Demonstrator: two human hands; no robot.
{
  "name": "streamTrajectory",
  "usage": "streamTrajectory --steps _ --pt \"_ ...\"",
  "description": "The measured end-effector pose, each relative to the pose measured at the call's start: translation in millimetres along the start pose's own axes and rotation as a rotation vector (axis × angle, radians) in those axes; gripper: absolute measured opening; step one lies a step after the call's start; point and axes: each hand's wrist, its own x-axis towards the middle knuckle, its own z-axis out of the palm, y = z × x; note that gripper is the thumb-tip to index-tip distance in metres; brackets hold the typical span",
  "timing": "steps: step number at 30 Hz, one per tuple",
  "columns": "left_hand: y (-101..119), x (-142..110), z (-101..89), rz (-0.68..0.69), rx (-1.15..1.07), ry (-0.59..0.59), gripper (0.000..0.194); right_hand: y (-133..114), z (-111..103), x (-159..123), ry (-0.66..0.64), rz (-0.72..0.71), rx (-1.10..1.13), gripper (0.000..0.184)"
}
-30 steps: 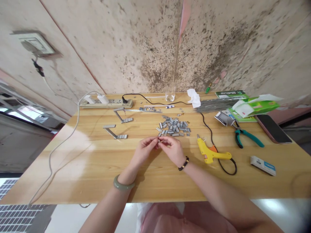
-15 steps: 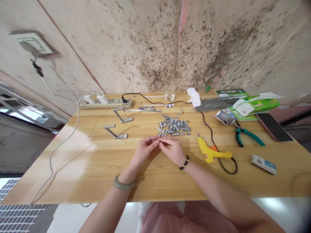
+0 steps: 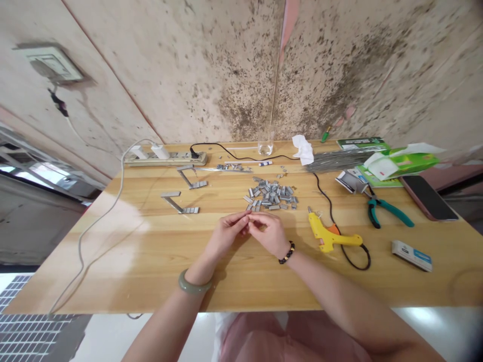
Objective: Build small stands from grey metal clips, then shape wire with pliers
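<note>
My left hand (image 3: 228, 232) and my right hand (image 3: 267, 232) meet above the middle of the wooden table (image 3: 151, 281), fingertips pinched together. Whatever sits between the fingertips is too small and too covered to make out. Just beyond them lies a loose pile of small grey metal staple pieces (image 3: 273, 193). To the left, two angular shapes built from grey staple strips lie flat: a nearer one (image 3: 173, 202) and a farther one (image 3: 186, 177). A yellow glue gun (image 3: 328, 235) rests to the right of my right hand.
Teal-handled pliers (image 3: 394, 211), a small box (image 3: 411, 255), a phone (image 3: 430, 198) and a green tissue pack (image 3: 407, 163) lie on the right. Thin metal rods (image 3: 339, 160), a glass (image 3: 265, 146) and a power strip (image 3: 169, 159) line the back. A grey cable (image 3: 81, 246) crosses the left side.
My hands stay together in the same spot, with small finger shifts; the tiny thing glimpsed between the fingertips earlier is now covered. The view has shifted slightly.
</note>
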Motion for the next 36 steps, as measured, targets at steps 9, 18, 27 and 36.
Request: streamTrajectory --steps 9,18,27,36 --pt "3 -1 6.1 0.047 0.058 0.011 0.035 5 3 -3 -0.034 0.107 0.089 0.026" --pt "4 -2 10.5 0.044 0.080 0.049 0.034 6 7 -5 -0.059 0.149 0.098 0.032" --pt "-2 -1 10.6 0.045 0.082 0.038 0.031 7 6 -5 -0.049 0.141 0.099 0.027" --pt "-3 1 3.0 0.011 0.065 -0.007 0.029 4 3 6 -0.031 0.485 0.491 0.026"
